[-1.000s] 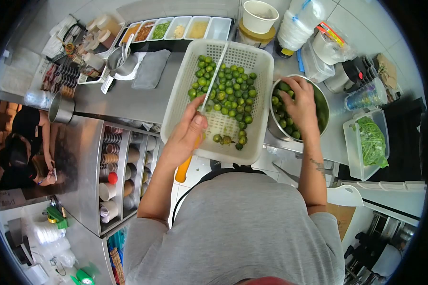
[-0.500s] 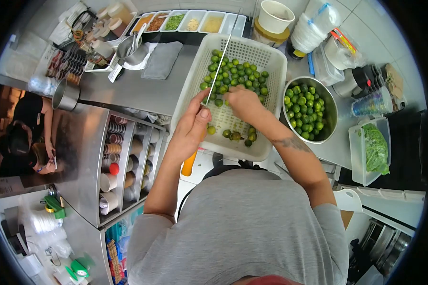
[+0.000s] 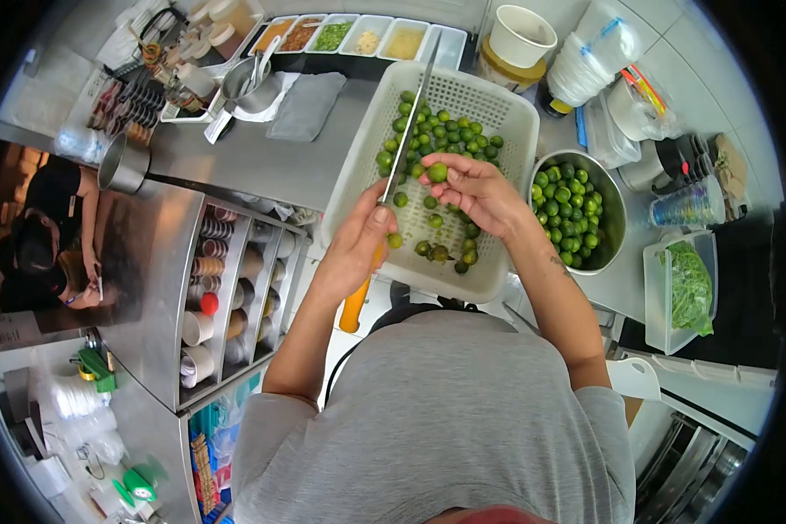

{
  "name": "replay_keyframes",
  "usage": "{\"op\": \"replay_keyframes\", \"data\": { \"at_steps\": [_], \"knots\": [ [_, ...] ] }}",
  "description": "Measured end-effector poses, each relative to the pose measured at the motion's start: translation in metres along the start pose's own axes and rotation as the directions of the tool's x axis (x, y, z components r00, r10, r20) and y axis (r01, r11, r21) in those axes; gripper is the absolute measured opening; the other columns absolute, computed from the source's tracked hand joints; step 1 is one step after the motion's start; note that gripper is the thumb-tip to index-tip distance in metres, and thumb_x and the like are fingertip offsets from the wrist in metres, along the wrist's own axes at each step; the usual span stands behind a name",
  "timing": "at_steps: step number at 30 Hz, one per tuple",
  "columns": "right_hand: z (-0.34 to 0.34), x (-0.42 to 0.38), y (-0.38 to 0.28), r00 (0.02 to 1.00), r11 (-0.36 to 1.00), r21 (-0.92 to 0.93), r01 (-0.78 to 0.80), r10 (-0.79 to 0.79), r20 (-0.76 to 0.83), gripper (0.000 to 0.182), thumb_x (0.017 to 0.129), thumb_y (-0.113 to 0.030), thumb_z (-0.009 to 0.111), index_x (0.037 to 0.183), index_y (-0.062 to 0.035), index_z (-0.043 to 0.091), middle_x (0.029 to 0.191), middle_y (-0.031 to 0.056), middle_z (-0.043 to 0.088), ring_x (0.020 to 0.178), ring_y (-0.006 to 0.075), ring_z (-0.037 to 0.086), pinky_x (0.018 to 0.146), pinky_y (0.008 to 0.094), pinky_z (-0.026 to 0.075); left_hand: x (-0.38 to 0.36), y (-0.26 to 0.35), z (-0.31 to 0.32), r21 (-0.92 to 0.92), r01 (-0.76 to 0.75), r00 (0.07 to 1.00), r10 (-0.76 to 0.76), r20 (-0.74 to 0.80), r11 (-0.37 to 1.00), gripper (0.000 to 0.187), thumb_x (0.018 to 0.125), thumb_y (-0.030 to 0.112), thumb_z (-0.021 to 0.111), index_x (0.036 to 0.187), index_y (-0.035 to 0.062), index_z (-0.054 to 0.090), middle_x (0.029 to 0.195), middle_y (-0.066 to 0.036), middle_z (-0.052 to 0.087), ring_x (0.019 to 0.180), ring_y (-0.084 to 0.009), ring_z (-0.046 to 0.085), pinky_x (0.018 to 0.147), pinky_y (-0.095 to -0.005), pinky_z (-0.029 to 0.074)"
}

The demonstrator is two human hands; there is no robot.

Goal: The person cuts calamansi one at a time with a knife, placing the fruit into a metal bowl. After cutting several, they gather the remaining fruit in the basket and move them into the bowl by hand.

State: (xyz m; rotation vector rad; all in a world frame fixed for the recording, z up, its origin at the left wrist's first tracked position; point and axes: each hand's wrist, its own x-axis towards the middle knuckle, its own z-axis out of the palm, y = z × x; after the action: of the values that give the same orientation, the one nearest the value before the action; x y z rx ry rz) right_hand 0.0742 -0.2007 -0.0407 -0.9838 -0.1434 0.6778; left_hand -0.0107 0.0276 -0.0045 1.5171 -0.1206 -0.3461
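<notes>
My left hand (image 3: 351,249) is wrapped around a long knife (image 3: 353,307) with an orange handle, its blade pointing up and away over the basket. Between the fingertips of my right hand (image 3: 487,194) is a small green lime (image 3: 437,172), close to the blade. Below both hands sits a white perforated plastic basket (image 3: 522,113) with many loose limes (image 3: 454,133) toward its far side. A few darker, brownish limes (image 3: 437,253) lie near its front. To the right stands a metal bowl (image 3: 617,229) full of limes.
Topping trays (image 3: 332,37) line the back of the steel counter (image 3: 192,144). A small pot (image 3: 251,94) and grey cloth (image 3: 307,106) lie at left. A tub of leafy greens (image 3: 692,288) stands far right. Another person (image 3: 57,227) is at the left.
My right hand has lifted out of the basket with a lime and turned so the fingers show. The knife stays in my left hand; the whole view has shifted slightly.
</notes>
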Motion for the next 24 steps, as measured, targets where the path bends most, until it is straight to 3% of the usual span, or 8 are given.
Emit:
{"op": "replay_keyframes", "data": {
  "at_steps": [4,7,9,13,16,22,24],
  "knots": [
    [-0.003,-0.01,-0.001,0.999,0.999,0.012,0.048,-0.048,-0.001,0.032,0.097,-0.007,0.048,0.128,0.0,0.054,0.118,0.0111,0.06,0.102,0.0162,0.059,0.087,0.0274,0.049,0.004,0.002,0.013,0.019,0.027,0.998,-0.028,0.062,0.999,0.065,0.099,0.045,0.04,0.145,0.0016,0.026,0.088,-0.005,0.047,0.057,-0.0085,0.042,0.05,-0.0216,0.035],
    [0.0,-0.017,-0.002,0.995,0.994,0.06,0.09,-0.087,-0.056,0.032,0.096,-0.006,0.05,0.127,-0.0014,0.054,0.12,0.0098,0.06,0.104,0.0164,0.058,0.088,0.028,0.048,0.009,-0.002,0.019,0.189,-0.05,0.996,0.034,0.086,0.981,0.059,0.1,0.041,0.041,0.145,0.0039,0.028,0.087,-0.004,0.047,0.059,-0.0073,0.041,0.052,-0.0207,0.034],
    [-0.002,-0.021,0.001,0.983,0.99,-0.007,0.139,-0.139,-0.123,0.035,0.094,-0.009,0.054,0.128,0.0003,0.053,0.12,0.0108,0.061,0.102,0.016,0.059,0.089,0.0276,0.048,0.009,0.001,0.025,0.25,-0.052,0.995,0.028,0.099,0.967,0.056,0.101,0.037,0.041,0.144,0.0048,0.03,0.087,-0.005,0.048,0.063,-0.0083,0.043,0.056,-0.0214,0.036],
    [0.004,-0.026,0.0,0.945,0.974,-0.048,0.223,-0.228,-0.236,0.037,0.092,-0.009,0.058,0.127,0.0018,0.053,0.117,0.0114,0.062,0.102,0.0163,0.06,0.09,0.028,0.048,0.007,0.003,0.034,0.46,-0.147,0.989,0.113,0.1,0.876,0.052,0.1,0.031,0.042,0.144,0.0039,0.032,0.097,-0.009,0.053,0.081,-0.0159,0.052,0.075,-0.0277,0.044],
    [-0.002,-0.026,0.003,0.933,0.966,-0.118,0.23,-0.253,-0.255,0.035,0.091,-0.007,0.059,0.125,0.0023,0.054,0.114,0.011,0.063,0.102,0.0162,0.06,0.09,0.0287,0.048,0.006,-0.004,0.037,0.515,-0.144,0.988,0.092,0.126,0.845,0.052,0.099,0.025,0.043,0.142,-0.0002,0.03,0.129,-0.025,0.048,0.11,-0.0341,0.055,0.096,-0.0384,0.042],
    [0.002,-0.023,0.017,0.925,0.965,-0.1,0.243,-0.262,-0.275,0.033,0.089,-0.004,0.06,0.122,0.0028,0.056,0.107,0.0094,0.065,0.094,0.015,0.061,0.088,0.028,0.048,0.001,0.006,0.048,0.55,-0.094,0.996,0.077,0.053,0.83,0.053,0.099,0.027,0.043,0.144,0.0026,0.027,0.131,-0.025,0.045,0.11,-0.0375,0.055,0.094,-0.0409,0.043],
    [0.013,-0.025,0.024,0.934,0.965,-0.097,0.243,-0.26,-0.245,0.025,0.09,-0.005,0.06,0.114,0.0024,0.06,0.101,0.0076,0.065,0.09,0.0136,0.06,0.082,0.0275,0.048,0.004,0.005,0.05,0.596,-0.109,0.993,0.111,0.034,0.796,0.052,0.1,0.027,0.041,0.144,0.003,0.029,0.129,-0.024,0.048,0.109,-0.0327,0.055,0.094,-0.0387,0.042]
  ]
}}
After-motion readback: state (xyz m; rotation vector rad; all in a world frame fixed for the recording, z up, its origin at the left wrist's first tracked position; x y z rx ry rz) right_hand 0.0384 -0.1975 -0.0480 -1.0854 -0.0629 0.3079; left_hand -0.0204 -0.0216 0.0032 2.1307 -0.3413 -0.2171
